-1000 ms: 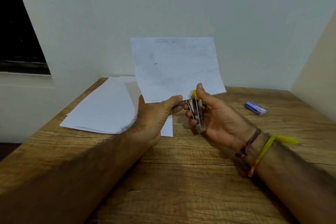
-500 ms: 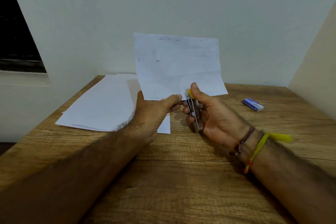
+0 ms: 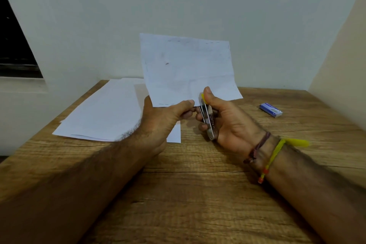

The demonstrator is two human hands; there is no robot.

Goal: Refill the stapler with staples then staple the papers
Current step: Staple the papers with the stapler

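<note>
My left hand [image 3: 164, 119] pinches the lower edge of a white sheaf of paper [image 3: 188, 67] and holds it upright above the table. Rows of staples show along the sheaf's top and bottom edges. My right hand [image 3: 227, 121] grips a small metal stapler [image 3: 208, 119] with a yellow part at its top, thumb pressing on it. The stapler's jaw sits on the paper's lower edge, right beside my left thumb. A small blue staple box [image 3: 271, 109] lies on the table to the right.
A loose stack of white sheets [image 3: 103, 113] lies flat on the wooden table [image 3: 198, 194] at the left, partly under my left hand. A pale wall stands close behind the table and another at the right. A dark window opening [image 3: 13, 45] is at the left.
The held paper and both hands have shifted slightly up and back in view. The stapler has tilted and stays at the paper's lower edge.
</note>
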